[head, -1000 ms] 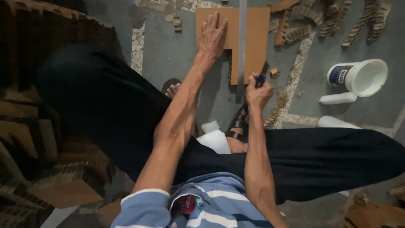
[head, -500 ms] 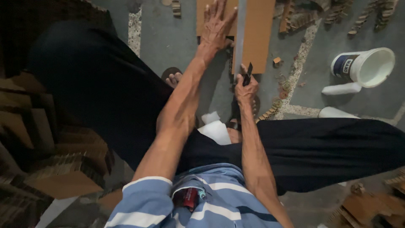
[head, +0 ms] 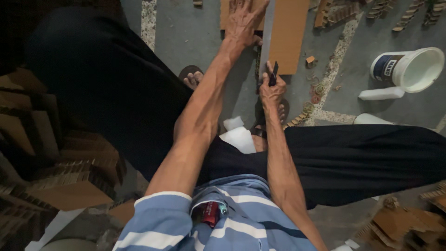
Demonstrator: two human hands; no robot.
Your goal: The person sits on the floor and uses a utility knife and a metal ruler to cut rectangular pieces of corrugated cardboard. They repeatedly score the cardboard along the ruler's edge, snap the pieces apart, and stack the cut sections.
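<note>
The cardboard sheet (head: 290,35) is lying flat on the floor (head: 186,32) at the far end of the view, and a straight metal ruler (head: 265,42) is lying along it, with the left hand (head: 244,21) pressing down just left of the ruler and the right hand (head: 272,90) sitting at the sheet's near edge, holding a small knife (head: 274,74) against the ruler. Well to the right of the sheet a bucket (head: 409,69) is lying on its side, with small cardboard scraps (head: 316,88) lying between them. Stacked cardboard pieces (head: 55,153) are sitting far to the sheet's near left, beside the person's knee.
</note>
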